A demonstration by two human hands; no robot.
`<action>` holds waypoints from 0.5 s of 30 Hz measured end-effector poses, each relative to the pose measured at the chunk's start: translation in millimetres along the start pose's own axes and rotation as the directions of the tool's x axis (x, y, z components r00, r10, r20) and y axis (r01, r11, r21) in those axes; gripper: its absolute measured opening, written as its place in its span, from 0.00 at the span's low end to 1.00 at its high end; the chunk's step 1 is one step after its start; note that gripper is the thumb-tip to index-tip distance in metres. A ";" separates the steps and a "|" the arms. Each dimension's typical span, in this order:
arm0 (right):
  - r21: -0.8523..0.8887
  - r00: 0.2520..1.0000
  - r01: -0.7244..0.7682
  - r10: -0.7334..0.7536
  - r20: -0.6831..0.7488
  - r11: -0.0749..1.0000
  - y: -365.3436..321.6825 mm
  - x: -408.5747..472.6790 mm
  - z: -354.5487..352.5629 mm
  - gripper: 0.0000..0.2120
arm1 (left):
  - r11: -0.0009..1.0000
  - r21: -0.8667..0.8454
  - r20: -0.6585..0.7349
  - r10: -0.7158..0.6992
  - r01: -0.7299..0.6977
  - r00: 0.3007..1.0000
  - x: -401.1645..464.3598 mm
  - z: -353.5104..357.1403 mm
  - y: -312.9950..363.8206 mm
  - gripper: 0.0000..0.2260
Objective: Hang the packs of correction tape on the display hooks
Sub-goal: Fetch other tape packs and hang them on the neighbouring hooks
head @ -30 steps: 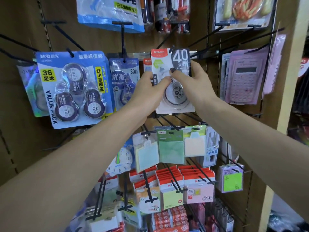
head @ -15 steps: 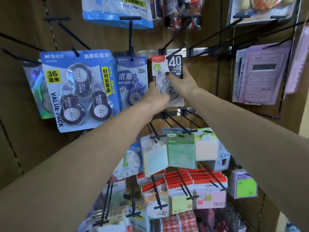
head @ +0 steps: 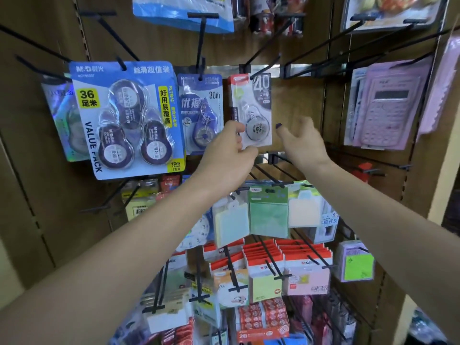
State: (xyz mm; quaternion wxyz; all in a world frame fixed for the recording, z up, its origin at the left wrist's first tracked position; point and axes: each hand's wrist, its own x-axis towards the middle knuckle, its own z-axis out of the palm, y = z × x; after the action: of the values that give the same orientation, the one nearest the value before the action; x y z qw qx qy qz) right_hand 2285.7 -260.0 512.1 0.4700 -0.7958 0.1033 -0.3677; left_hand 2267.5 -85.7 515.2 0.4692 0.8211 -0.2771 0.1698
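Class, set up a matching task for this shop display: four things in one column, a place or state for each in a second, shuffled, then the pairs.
1. 40 m tape pack
2. value pack
3. calculator
4. right hand

A. far right of the display
B. empty, beside the pack
C. on a hook, left hand at its lower edge
D. holds three tape dispensers

Pairs: 1-C, 2-D, 3-A, 4-B

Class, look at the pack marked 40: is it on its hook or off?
On. The hook passes through the top of the 40 pack, which hangs flat; the right hand is clear of it.
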 end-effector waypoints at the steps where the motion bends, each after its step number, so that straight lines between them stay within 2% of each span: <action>1: 0.024 0.997 0.062 -0.060 -0.051 0.998 2.5 -14.0 -5.7 0.28 | 0.998 -0.002 -0.035 0.063 -0.063 0.997 -13.1 0.3 -1.7 0.17; 5: 0.067 0.919 0.365 -0.347 -0.189 0.929 -7.2 -69.8 -23.3 0.17 | 0.925 0.084 -0.137 0.379 -0.371 0.915 -66.1 5.9 -14.1 0.11; 8: 0.145 0.883 0.456 -0.426 -0.198 0.878 -9.5 -113.0 -33.1 0.14 | 0.857 0.149 -0.152 0.513 -0.493 0.845 -104.2 16.0 -29.9 0.08; 11: 0.219 0.909 0.412 -0.381 -0.171 0.884 23.8 -166.5 -33.5 0.09 | 0.851 0.127 -0.103 0.522 -0.509 0.847 -153.4 36.9 -60.2 0.05; 13: 0.243 0.950 0.306 -0.282 -0.131 0.920 64.4 -207.9 -24.0 0.07 | 0.888 0.061 0.015 0.455 -0.455 0.890 -191.3 58.6 -92.4 0.06; 15: 0.228 0.987 0.141 -0.120 -0.104 0.963 114.1 -251.0 -8.5 0.07 | 0.939 0.010 0.169 0.338 -0.344 0.926 -230.7 83.9 -132.7 0.07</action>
State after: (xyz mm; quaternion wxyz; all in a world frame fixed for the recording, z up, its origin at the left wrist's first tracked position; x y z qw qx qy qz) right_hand 2122.8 -199.0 298.0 0.5304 -0.7224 0.0275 -0.4428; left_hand 2168.7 -36.2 259.0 0.3919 0.7806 -0.4501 0.1856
